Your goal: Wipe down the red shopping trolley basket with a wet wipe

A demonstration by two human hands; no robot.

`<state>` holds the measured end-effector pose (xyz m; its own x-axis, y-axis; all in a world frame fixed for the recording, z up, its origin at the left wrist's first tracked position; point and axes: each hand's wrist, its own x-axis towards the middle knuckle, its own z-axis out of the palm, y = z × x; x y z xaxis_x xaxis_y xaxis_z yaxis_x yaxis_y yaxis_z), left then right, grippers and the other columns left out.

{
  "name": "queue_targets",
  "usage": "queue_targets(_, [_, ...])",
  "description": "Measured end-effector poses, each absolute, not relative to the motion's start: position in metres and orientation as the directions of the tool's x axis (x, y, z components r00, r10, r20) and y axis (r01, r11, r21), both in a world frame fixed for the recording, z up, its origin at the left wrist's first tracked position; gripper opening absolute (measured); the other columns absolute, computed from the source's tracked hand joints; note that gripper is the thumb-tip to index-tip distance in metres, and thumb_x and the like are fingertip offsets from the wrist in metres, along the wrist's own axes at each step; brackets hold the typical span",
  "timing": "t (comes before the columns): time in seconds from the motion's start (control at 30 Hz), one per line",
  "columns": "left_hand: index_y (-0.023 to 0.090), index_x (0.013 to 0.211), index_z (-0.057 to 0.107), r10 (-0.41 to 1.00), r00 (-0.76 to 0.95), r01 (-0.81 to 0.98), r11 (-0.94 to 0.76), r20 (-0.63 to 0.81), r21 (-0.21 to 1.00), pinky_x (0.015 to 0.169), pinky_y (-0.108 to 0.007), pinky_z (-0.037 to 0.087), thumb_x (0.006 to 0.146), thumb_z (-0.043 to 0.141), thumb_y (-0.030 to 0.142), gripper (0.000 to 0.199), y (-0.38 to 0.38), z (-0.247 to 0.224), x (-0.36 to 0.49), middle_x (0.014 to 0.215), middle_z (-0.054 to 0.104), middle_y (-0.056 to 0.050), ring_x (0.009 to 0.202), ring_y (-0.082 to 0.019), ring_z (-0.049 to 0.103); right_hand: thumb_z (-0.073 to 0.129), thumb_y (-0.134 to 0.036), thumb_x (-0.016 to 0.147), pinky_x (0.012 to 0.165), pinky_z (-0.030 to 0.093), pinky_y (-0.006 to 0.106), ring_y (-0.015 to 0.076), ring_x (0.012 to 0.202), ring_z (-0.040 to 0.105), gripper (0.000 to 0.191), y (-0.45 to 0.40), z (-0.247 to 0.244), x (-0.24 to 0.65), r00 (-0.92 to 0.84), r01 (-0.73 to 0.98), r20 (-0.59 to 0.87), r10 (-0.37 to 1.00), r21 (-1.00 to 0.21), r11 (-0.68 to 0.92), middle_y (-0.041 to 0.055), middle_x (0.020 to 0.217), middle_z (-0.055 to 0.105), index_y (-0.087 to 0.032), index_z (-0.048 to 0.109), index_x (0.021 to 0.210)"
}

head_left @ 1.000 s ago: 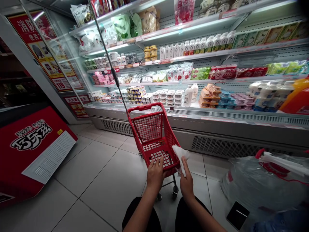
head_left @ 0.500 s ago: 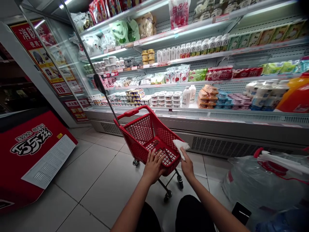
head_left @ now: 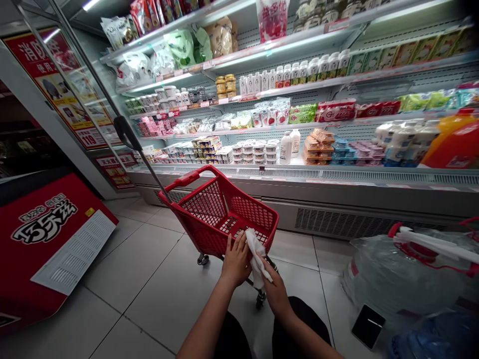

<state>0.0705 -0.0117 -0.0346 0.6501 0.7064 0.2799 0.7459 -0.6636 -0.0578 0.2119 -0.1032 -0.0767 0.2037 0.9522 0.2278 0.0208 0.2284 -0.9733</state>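
A small red plastic shopping cart (head_left: 175, 218) with lattice walls and a long grey pole stands in front of me. At its near end my left hand (head_left: 236, 262) rests on the rim, fingers stretched out and slightly apart, their tips beside the wipe. A crumpled white cloth or tissue (head_left: 255, 247) lies over the cart's near edge and hangs down outside it. My right hand (head_left: 275, 286) is closed on the lower part of this cloth, just right of my left hand. The cart's basket shows its lattice floor, and part of the near rim is hidden by hands and cloth.
Behind the cart runs an open refrigerated display (head_left: 284, 204) stocked with yogurts and drinks. A red freezer (head_left: 56, 249) stands at left. At right are large plastic-wrapped water bottles (head_left: 404, 279), with a phone-like dark slab (head_left: 368, 326) on the tiled floor.
My right hand has brought the white cloth leftward and nearer, from the cart's right rim to beside my left hand. The cart has turned and shifted slightly left.
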Motion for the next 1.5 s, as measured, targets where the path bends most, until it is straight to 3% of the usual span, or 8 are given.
queue_targets(0.1, [0.019, 0.164, 0.019, 0.683, 0.670, 0.725, -0.686, 0.291, -0.061, 0.130, -0.051, 0.011, 0.093, 0.058, 0.035, 0.083, -0.009, -0.025, 0.055, 0.172, 0.022, -0.010, 0.159, -0.025, 0.017, 0.048, -0.034, 0.102, 0.122, 0.035, 0.049, 0.0276, 0.147, 0.044, 0.049, -0.108, -0.052, 0.227, 0.209, 0.017, 0.279, 0.937, -0.959, 0.282, 0.0031, 0.156, 0.052, -0.029, 0.055, 0.150])
queue_targets(0.23, [0.025, 0.164, 0.021, 0.729, 0.568, 0.806, -0.587, 0.383, -0.080, 0.129, -0.050, 0.018, 0.092, 0.062, 0.036, 0.084, 0.007, -0.012, 0.030, 0.173, 0.016, -0.009, 0.160, -0.027, 0.014, 0.043, -0.024, 0.102, 0.126, 0.028, 0.051, 0.0256, 0.155, 0.028, 0.056, -0.082, -0.040, 0.259, 0.226, 0.302, 0.456, 0.861, -0.873, 0.383, 0.0007, 0.164, 0.040, -0.032, 0.043, 0.157])
queue_targets(0.37, [0.023, 0.161, 0.031, 0.789, 0.480, 0.868, -0.492, 0.383, -0.074, 0.127, -0.060, 0.016, 0.084, 0.071, 0.047, 0.090, 0.017, -0.019, 0.018, 0.169, 0.027, -0.015, 0.158, -0.038, 0.016, 0.035, 0.003, 0.082, 0.125, 0.030, 0.055, 0.0234, 0.157, 0.021, 0.086, -0.054, -0.068, 0.263, -0.001, 0.670, 0.538, 0.843, -0.625, 0.400, 0.0013, 0.163, 0.042, -0.031, 0.036, 0.161])
queue_targets(0.5, [0.017, 0.161, 0.030, 0.812, 0.436, 0.891, -0.451, 0.388, -0.056, 0.128, -0.058, 0.017, 0.079, 0.072, 0.038, 0.094, 0.011, -0.034, 0.027, 0.166, 0.033, -0.016, 0.157, -0.039, 0.019, 0.035, 0.010, 0.061, 0.127, 0.028, 0.053, 0.0217, 0.157, 0.022, 0.113, -0.051, -0.086, 0.229, -0.135, 0.826, 0.582, 0.802, -0.381, 0.416, 0.0053, 0.169, 0.029, -0.023, 0.011, 0.166])
queue_targets(0.83, [0.015, 0.164, 0.019, 0.782, 0.499, 0.853, -0.519, 0.373, -0.052, 0.129, -0.049, 0.016, 0.080, 0.062, 0.025, 0.094, 0.003, -0.028, 0.039, 0.167, 0.034, -0.011, 0.154, -0.031, 0.028, 0.034, 0.006, 0.083, 0.124, 0.036, 0.048, 0.0233, 0.155, 0.027, 0.091, -0.048, -0.071, 0.211, -0.345, 0.858, 0.638, 0.688, -0.083, 0.507, 0.0082, 0.167, 0.032, -0.017, 0.008, 0.166])
queue_targets(0.97, [0.020, 0.165, 0.019, 0.721, 0.590, 0.794, -0.598, 0.362, -0.103, 0.129, -0.039, 0.020, 0.088, 0.053, 0.022, 0.084, 0.015, -0.005, 0.011, 0.170, 0.028, -0.005, 0.155, -0.021, 0.028, 0.032, 0.007, 0.084, 0.123, 0.038, 0.045, 0.0215, 0.155, 0.029, 0.091, -0.051, -0.078, 0.272, -0.317, 0.880, 0.610, 0.726, -0.095, 0.465, 0.0052, 0.168, 0.031, -0.023, 0.009, 0.166])
queue_targets(1.23, [0.023, 0.155, 0.047, 0.832, 0.355, 0.933, -0.343, 0.426, -0.109, 0.128, -0.060, 0.005, 0.087, 0.064, 0.037, 0.071, 0.021, 0.009, -0.004, 0.163, 0.042, -0.010, 0.153, -0.037, 0.030, 0.034, 0.009, 0.066, 0.126, 0.033, 0.045, 0.0190, 0.156, 0.026, 0.111, -0.039, -0.082, 0.308, -0.109, 0.928, 0.596, 0.795, -0.225, 0.296, 0.0024, 0.168, 0.031, -0.024, 0.002, 0.167])
queue_targets(1.5, [0.021, 0.161, 0.034, 0.831, 0.379, 0.924, -0.368, 0.406, -0.108, 0.128, -0.061, -0.006, 0.084, 0.059, 0.033, 0.081, 0.012, 0.000, 0.027, 0.168, 0.033, -0.010, 0.156, -0.031, 0.025, 0.039, 0.006, 0.072, 0.126, 0.032, 0.044, 0.0207, 0.155, 0.027, 0.093, -0.004, -0.055, 0.198, -0.291, 0.846, 0.598, 0.747, -0.203, 0.492, 0.0072, 0.166, 0.036, -0.014, 0.031, 0.162])
